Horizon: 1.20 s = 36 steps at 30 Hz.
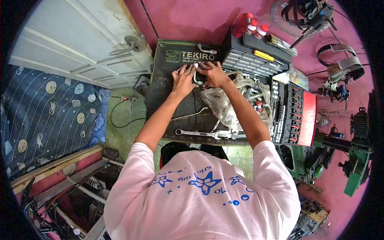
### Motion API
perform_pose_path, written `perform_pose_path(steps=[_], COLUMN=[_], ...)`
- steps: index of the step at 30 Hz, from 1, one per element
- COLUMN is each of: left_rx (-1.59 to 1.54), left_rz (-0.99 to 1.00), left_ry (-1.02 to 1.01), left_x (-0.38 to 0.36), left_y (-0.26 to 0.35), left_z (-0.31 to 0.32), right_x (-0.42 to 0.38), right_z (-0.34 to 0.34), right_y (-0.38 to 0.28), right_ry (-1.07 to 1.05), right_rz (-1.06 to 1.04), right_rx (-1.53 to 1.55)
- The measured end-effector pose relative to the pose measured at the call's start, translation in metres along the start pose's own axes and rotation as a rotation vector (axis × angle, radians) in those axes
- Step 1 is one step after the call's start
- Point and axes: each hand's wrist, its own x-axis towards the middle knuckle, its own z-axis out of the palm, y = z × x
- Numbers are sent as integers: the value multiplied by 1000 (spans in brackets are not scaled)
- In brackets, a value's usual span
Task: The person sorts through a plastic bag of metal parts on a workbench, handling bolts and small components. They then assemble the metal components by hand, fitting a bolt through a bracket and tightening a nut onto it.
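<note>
2 bare hands work close together at the far end of 2 outstretched arms. The left arm (155,124) slants forward and inward, its elbow slightly bent, leading to the left hand (183,83), back up, fingers pointing forward and gently bent. The right arm (247,114) angles in from the opposite side, bringing the right hand (215,76) just beside its partner, back up, fingers spread and curled. Both forearms are bare, and both wrists sit nearly straight.

Small curved silvery metal piece (195,77), partly hidden between left hand (183,83) and right hand (215,75)
</note>
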Motion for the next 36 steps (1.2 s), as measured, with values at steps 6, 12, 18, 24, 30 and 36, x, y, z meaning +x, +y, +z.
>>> perform_pose_path(steps=[6,12,18,24,30,36], left_rx=[-43,-71,-107,-84,-75,-66], left_rz=[-39,-30,3,-23,-54,-63], left_ry=[15,-21,1,-13,-36,1], left_x=[-1,3,4,1,-3,-5], left_y=[0,-2,-4,-3,4,-2], left_z=[5,1,-1,2,-3,11], right_x=[4,-1,-7,-8,-2,-1], right_z=[2,0,-2,-4,-8,14], right_y=[2,1,-2,-4,1,8], right_ry=[18,141,192,131,-3,48], right_rz=[-36,-30,-13,4,-17,-44], right_rx=[-9,61,95,80,100,9])
